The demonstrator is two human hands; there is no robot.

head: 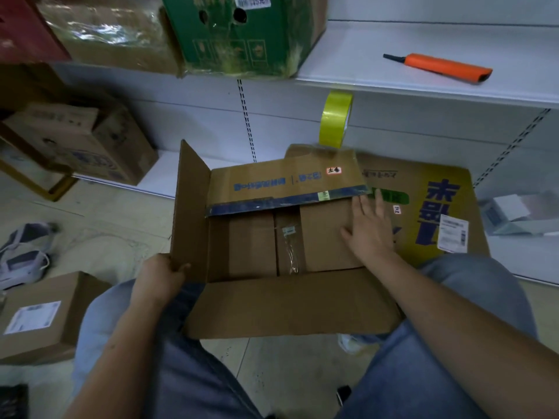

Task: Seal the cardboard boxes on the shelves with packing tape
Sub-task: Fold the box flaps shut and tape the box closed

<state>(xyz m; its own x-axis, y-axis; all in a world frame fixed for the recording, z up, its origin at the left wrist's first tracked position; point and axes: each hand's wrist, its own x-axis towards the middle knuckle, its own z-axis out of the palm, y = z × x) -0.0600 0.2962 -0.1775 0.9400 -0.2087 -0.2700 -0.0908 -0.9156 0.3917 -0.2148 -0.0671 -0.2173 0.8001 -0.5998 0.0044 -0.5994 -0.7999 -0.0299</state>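
Note:
An open cardboard box (pixel 290 303) rests on my knees in front of the shelves. Its left flap (pixel 189 207) stands upright and my left hand (pixel 160 275) grips that flap's lower edge. My right hand (pixel 367 228) lies flat with fingers spread on the folded-down right flap. The far flap with blue print (pixel 281 182) tilts over the opening, and the near flap hangs toward me. A roll of yellow packing tape (pixel 334 119) hangs at the edge of the white shelf, its strip stuck to the far flap.
An orange utility knife (pixel 444 68) lies on the upper white shelf. A large yellow-printed box (pixel 435 207) stands behind the open one. A green box (pixel 242 34) sits on the shelf above. Other cardboard boxes stand at left (pixel 75 140) and on the floor (pixel 39 316), near a shoe (pixel 24 252).

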